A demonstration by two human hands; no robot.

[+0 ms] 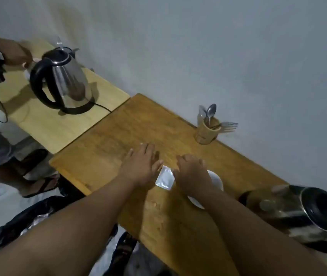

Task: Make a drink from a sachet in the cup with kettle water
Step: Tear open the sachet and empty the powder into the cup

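Plain domestic room, makeshift drinks corner: wooden table (pixel 178 124) against bare wall (pixel 218 46), electric kettle (pixel 61 76), cutlery holder (pixel 207 130), black bin bag (pixel 19 226) on floor.

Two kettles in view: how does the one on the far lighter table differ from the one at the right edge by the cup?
The far kettle stands sharp and fully visible on the lighter table; the near kettle is blurred and partly cut off by the frame. The far kettle trails a black cord; no cord shows on the near one. Both have shiny steel bodies with black parts.
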